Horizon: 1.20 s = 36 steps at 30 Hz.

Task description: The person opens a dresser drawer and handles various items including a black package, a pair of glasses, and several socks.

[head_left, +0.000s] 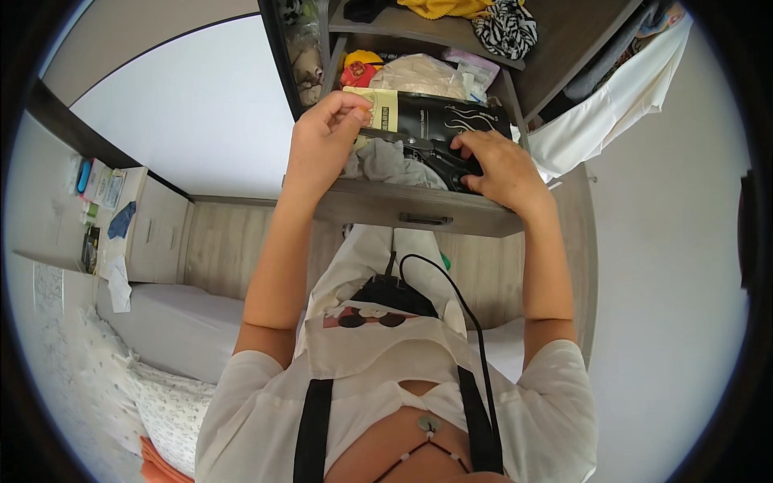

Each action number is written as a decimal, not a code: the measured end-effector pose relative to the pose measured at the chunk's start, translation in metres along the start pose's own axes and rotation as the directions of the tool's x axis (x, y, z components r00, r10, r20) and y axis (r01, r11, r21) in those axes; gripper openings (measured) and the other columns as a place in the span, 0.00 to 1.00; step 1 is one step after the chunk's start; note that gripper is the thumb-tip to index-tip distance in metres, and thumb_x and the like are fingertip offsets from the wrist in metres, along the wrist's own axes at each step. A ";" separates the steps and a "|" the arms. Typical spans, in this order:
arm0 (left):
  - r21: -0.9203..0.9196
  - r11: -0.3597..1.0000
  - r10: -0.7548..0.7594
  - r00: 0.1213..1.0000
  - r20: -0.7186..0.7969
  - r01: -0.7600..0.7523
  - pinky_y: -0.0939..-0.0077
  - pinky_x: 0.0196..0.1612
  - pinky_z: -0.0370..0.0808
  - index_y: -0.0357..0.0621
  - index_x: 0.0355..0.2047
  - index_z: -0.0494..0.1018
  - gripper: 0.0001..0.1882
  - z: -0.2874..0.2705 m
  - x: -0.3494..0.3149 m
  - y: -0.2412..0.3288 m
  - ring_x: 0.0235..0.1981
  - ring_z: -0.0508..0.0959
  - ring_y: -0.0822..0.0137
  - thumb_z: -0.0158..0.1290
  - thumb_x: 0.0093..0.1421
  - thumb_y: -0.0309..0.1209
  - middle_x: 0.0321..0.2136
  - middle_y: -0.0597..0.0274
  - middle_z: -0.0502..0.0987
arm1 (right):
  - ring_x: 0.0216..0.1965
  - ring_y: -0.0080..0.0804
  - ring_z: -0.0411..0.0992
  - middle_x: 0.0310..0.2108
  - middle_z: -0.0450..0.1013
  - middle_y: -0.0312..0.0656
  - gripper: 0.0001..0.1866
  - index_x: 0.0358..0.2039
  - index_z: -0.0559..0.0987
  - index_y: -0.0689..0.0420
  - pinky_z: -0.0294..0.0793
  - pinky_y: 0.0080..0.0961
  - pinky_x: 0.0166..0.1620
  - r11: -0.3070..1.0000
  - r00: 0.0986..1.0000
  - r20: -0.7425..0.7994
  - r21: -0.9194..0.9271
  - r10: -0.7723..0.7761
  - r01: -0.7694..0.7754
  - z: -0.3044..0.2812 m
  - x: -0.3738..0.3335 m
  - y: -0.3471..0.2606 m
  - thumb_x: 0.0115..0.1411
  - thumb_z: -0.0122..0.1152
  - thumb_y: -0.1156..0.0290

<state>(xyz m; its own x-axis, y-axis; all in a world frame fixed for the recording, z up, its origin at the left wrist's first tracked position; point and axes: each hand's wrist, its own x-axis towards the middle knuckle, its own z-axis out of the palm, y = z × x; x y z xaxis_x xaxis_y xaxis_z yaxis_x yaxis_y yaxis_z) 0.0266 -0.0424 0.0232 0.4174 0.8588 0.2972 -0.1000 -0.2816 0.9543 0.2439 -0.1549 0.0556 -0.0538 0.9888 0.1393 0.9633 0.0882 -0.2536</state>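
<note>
A black package with a pale yellow end lies across the open drawer. My left hand is closed in a pinch at the yellow end, with a small orange spot showing at the fingertips. My right hand grips the dark handles of a pair of scissors. The scissors lie along the package's near side, their blades pointing left toward my left hand. Beneath them is a bunched grey cloth. The blade tips are hard to make out near my left hand.
Behind the package, the drawer holds a beige bundle and a red and yellow item. A shelf above carries yellow cloth and a black-and-white patterned cloth. White fabric hangs at right. A black cable runs down my front.
</note>
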 end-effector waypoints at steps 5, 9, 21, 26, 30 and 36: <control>0.022 1.000 0.002 1.000 0.013 -0.003 0.83 0.39 0.69 0.35 0.33 0.70 0.06 -0.004 0.003 -0.001 0.32 0.73 0.75 0.45 0.58 0.23 0.28 0.65 0.73 | 0.36 0.37 0.68 0.28 0.71 0.40 0.14 0.29 0.74 0.57 0.68 0.30 0.38 0.999 0.999 -0.030 -0.042 -0.014 0.013 -0.001 0.003 -0.004 0.39 0.64 0.72; -0.082 0.997 -0.011 1.000 0.018 0.012 0.83 0.40 0.69 0.35 0.33 0.70 0.05 -0.005 0.001 0.004 0.32 0.72 0.76 0.45 0.58 0.23 0.28 0.65 0.73 | 0.35 0.38 0.68 0.28 0.71 0.43 0.13 0.27 0.74 0.59 0.68 0.30 0.36 0.996 0.981 -0.174 -0.012 -0.084 0.083 -0.007 -0.002 0.011 0.38 0.63 0.72; 0.551 0.743 0.252 0.922 0.294 -0.379 0.76 0.35 0.70 0.36 0.34 0.70 0.08 -0.005 0.060 0.031 0.30 0.75 0.64 0.49 0.53 0.26 0.29 0.56 0.74 | 0.30 0.41 0.70 0.29 0.72 0.44 0.16 0.31 0.76 0.61 0.68 0.30 0.34 0.984 0.912 -0.370 0.072 0.179 -0.164 -0.046 0.042 0.045 0.40 0.64 0.68; 0.702 0.547 0.340 0.887 0.312 -0.456 0.67 0.39 0.69 0.39 0.35 0.69 0.10 0.007 0.143 0.012 0.37 0.72 0.53 0.48 0.52 0.27 0.33 0.53 0.72 | 0.41 0.41 0.65 0.31 0.72 0.44 0.15 0.32 0.76 0.59 0.65 0.29 0.43 0.994 0.908 -0.419 -0.104 -0.028 -0.018 -0.051 0.089 0.076 0.40 0.64 0.71; 0.702 0.414 0.529 0.781 0.333 -0.580 0.66 0.38 0.69 0.41 0.34 0.69 0.10 0.018 0.162 0.005 0.37 0.71 0.54 0.51 0.49 0.24 0.33 0.55 0.71 | 0.40 0.39 0.65 0.32 0.72 0.43 0.16 0.32 0.77 0.58 0.65 0.29 0.45 0.994 0.910 -0.412 -0.108 -0.050 0.006 -0.049 0.125 0.091 0.38 0.66 0.73; 0.684 0.372 0.526 0.749 0.402 -0.628 0.66 0.39 0.70 0.43 0.40 0.68 0.15 0.029 0.183 -0.018 0.38 0.71 0.56 0.51 0.50 0.26 0.37 0.57 0.69 | 0.42 0.39 0.67 0.34 0.73 0.39 0.17 0.36 0.78 0.49 0.68 0.30 0.44 0.983 0.945 -0.296 -0.073 0.140 -0.168 -0.024 0.175 0.114 0.42 0.65 0.65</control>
<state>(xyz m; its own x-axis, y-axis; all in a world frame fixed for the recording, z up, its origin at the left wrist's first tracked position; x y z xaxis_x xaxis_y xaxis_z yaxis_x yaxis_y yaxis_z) 0.1309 0.1070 0.0593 0.6233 0.3234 0.7120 0.3186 -0.9365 0.1464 0.3506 0.0257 0.0744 0.1616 0.9110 0.3793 0.9752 -0.0885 -0.2028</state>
